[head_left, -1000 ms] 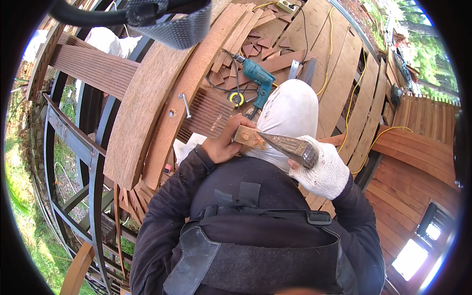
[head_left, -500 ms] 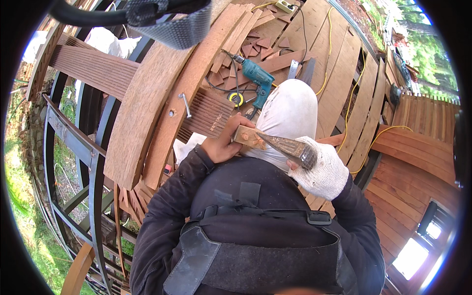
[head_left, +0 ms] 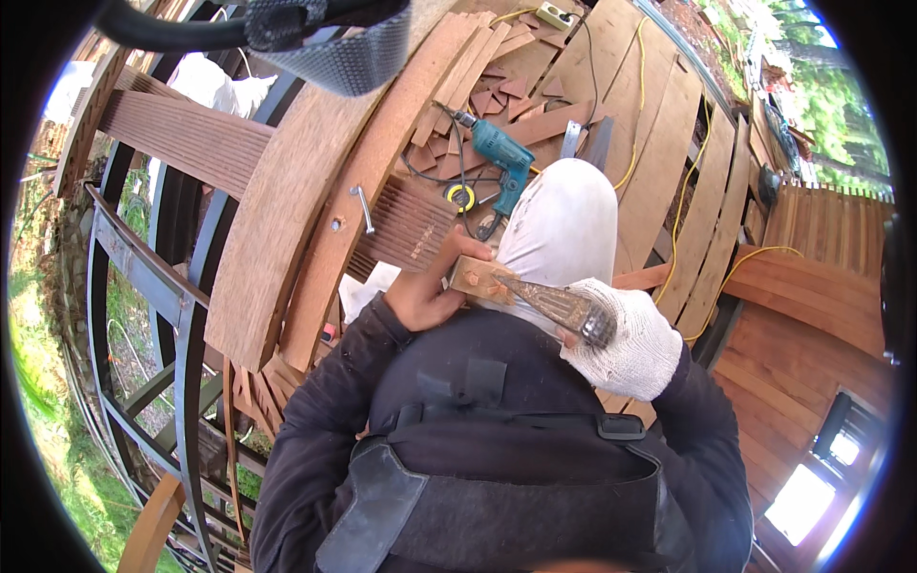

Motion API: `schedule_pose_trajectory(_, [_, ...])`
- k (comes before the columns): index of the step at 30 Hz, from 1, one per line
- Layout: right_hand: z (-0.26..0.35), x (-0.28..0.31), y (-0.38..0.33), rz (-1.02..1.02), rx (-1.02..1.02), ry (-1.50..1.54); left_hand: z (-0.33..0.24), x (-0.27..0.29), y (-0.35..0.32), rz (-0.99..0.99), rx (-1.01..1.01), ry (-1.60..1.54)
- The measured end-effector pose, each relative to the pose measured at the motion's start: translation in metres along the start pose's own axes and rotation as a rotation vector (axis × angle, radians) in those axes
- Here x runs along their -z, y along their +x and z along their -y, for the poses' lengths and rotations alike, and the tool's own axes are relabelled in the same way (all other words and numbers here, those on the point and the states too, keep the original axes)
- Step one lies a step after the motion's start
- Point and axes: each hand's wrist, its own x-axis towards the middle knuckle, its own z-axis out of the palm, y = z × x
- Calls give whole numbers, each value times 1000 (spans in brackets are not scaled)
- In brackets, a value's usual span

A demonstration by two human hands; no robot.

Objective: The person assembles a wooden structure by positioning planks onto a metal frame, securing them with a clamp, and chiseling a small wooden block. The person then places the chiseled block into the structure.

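Small reddish wood block (head_left: 475, 280), rough-faced, pinched in bare left hand (head_left: 432, 289) just above the bent knee. Gloved right hand (head_left: 626, 346) at 3 o'clock, fingers wrapped on a rusty chisel-like tool (head_left: 552, 301), tip touching the block. Deck edge and open steel framing (head_left: 143, 286) at 9 o'clock. Blue drill (head_left: 503, 160), yellow tape measure (head_left: 462, 197) at 12 o'clock, amid scattered offcuts.

Single head-worn fisheye view, straight down, close over lap and curved wooden decking (head_left: 287, 201).
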Motion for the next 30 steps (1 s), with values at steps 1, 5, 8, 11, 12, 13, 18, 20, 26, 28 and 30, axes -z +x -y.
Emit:
schedule_pose_trajectory(1, [3,-1,-3,-12,16,1,-4,0,-3,2,-16,1])
schedule_pose_trajectory(5, [-9,-7,11,91,-68,40,3,-5,-5,-10,7,-88])
schedule_pose_trajectory(8, [-11,-16,12,52,-23,88,0,0,-9,-5,35,-42])
schedule_pose_trajectory(11, [-26,-20,19,8,-88,371,0,1,-15,-104,37,-62])
schedule_pose_trajectory(12, [-35,-19,19,39,-239,544,1,-1,-14,-122,27,-50])
schedule_pose_trajectory(13, [-44,-17,19,44,-394,701,3,-5,-13,-142,17,-39])
schedule_pose_trajectory(18, [-45,-22,10,-291,-99,317,-8,-8,-12,-157,93,93])
schedule_pose_trajectory(20, [-38,-22,7,-486,-4,124,-18,-4,-13,-189,84,172])
schedule_pose_trajectory(26, [-98,-13,7,-765,-222,53,-58,-3,-4,-162,72,234])
schedule_pose_trajectory(28, [-150,-22,10,-753,-417,-22,-51,-5,-3,-179,-13,372])
schedule_pose_trajectory(30, [-215,-46,14,-608,-672,0,-50,-7,1,-173,-6,421])
